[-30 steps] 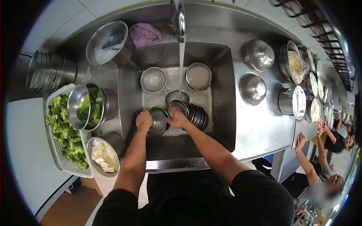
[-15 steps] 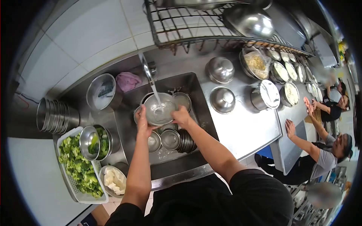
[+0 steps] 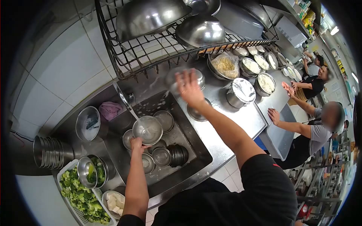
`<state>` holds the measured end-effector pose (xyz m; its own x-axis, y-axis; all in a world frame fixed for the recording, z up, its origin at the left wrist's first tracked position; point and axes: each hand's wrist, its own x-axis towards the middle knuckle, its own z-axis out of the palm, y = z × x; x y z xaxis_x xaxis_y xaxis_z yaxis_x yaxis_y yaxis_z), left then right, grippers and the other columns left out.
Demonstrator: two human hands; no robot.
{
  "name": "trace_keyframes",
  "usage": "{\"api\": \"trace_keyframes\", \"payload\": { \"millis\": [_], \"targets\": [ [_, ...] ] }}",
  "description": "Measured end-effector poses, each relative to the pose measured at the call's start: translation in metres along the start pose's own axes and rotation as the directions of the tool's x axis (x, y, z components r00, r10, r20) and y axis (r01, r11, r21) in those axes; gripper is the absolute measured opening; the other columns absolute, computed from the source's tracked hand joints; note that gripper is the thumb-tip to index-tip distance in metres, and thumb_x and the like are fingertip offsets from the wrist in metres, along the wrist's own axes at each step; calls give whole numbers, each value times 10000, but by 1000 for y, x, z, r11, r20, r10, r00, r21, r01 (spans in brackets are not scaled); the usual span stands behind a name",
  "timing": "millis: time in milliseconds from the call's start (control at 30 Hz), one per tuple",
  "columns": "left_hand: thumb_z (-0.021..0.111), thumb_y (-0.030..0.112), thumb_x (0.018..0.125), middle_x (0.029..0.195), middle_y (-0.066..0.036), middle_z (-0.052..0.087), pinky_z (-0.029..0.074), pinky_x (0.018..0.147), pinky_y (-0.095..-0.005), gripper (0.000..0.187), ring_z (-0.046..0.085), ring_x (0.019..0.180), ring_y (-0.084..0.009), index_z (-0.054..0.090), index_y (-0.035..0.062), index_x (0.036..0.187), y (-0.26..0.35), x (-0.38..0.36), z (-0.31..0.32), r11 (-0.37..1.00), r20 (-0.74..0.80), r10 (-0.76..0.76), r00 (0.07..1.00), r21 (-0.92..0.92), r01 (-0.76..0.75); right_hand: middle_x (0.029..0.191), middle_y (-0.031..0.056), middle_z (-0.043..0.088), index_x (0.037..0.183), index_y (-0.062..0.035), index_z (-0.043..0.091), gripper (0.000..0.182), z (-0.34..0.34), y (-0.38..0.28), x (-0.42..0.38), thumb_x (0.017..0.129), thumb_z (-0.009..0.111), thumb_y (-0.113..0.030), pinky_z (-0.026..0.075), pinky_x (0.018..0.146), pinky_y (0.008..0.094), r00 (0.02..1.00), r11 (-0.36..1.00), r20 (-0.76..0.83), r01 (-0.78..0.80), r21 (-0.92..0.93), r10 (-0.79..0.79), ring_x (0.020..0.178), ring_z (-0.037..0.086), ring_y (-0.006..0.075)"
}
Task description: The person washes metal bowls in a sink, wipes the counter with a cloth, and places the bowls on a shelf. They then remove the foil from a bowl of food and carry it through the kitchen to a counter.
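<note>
My left hand point(image 3: 138, 144) grips the rim of a small metal bowl point(image 3: 151, 132), tilted in the stream from the tap point(image 3: 122, 96). More metal bowls point(image 3: 163, 119) lie in the sink point(image 3: 196, 150) around it, and a row of stacked ones point(image 3: 178, 155) rests on its side. Above the counter right of the sink is my right hand point(image 3: 189, 88), blurred, its fingers spread. Just behind those fingers shows a smeared metal bowl point(image 3: 172, 78), beside an upside-down bowl point(image 3: 199, 80). My forearm partly covers another upturned bowl point(image 3: 197, 113).
A wire rack point(image 3: 147, 64) with large bowls overhangs the counter. Left of the sink are stacked metal pots point(image 3: 52, 152), a pink cloth point(image 3: 110, 110) and a basket of broccoli point(image 3: 81, 199). Filled containers point(image 3: 266, 83) line the right counter, where co-workers stand.
My right hand has left the bowl under the tap and swung right over the counter, where a blurred bowl now appears. My left hand alone holds the bowl. The view has shifted right.
</note>
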<state>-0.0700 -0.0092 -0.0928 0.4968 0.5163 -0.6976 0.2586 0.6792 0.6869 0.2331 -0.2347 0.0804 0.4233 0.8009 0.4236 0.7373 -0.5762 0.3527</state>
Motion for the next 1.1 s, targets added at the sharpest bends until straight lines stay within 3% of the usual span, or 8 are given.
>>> {"api": "trace_keyframes", "payload": {
  "millis": [233,367,433,533,667,733,833,1100],
  "targets": [
    [477,-111,765,1492,-321,470,560,910,-835,789,565,1274,-644,361,5,1537,31,-68,38,975,252,101,962,-216,-46,1553,317,478,1532,14,492,903,65,-27,-17,892,807,-539,435,1136,578,884,815,259,-462,350,390,1440,462,491],
    [509,-98,793,1576,-240,398,562,912,-818,886,542,1346,-573,295,207,1596,41,-94,38,972,266,169,949,-204,-116,1274,284,696,1444,24,560,804,32,-129,-29,835,878,-394,552,1005,599,746,142,665,-659,738,4,1228,658,488],
    [554,-37,826,1603,-189,387,550,925,-811,906,527,1376,-548,268,275,1627,48,-106,31,964,316,242,917,-186,-190,1208,292,729,1430,74,548,732,77,-175,-38,848,840,-260,603,930,570,752,166,657,-655,737,50,1132,713,485],
    [624,445,1044,1598,-152,463,453,1050,-784,701,487,1434,-512,341,193,1634,61,-93,3,925,287,107,952,-379,10,1261,287,701,1402,112,548,695,30,-189,-20,823,817,-161,628,877,509,492,-375,821,-848,375,-289,1164,709,447],
    [589,463,1083,1555,-149,547,497,1026,-725,582,495,1442,-488,508,103,1532,20,-4,-38,903,153,-4,988,-425,70,1355,337,643,1486,144,449,724,-13,-208,-8,879,742,-120,652,801,540,558,-20,808,-825,565,-190,1173,699,497],
    [582,392,1085,1560,-178,529,533,967,-738,543,524,1401,-513,501,87,1527,-11,5,-22,975,9,52,999,-217,-49,1478,369,549,1608,65,328,768,-34,-200,-6,960,677,-154,650,796,570,927,795,332,-65,603,-176,1186,687,535],
    [527,186,1048,1549,-235,507,595,845,-757,523,573,1330,-544,450,26,1540,-7,5,-8,997,-83,83,993,13,-82,1584,304,489,1678,-240,318,758,-57,-122,1,991,635,-292,607,947,541,859,788,-29,482,382,-512,1321,617,531],
    [432,-124,833,1399,-306,572,640,769,-754,653,700,1110,-544,470,29,1467,12,-30,24,994,-29,108,994,36,-107,1657,291,388,1694,-152,311,835,57,61,-10,995,672,-432,507,1070,649,896,999,444,-23,38,4,1562,301,558]
  ]
}}
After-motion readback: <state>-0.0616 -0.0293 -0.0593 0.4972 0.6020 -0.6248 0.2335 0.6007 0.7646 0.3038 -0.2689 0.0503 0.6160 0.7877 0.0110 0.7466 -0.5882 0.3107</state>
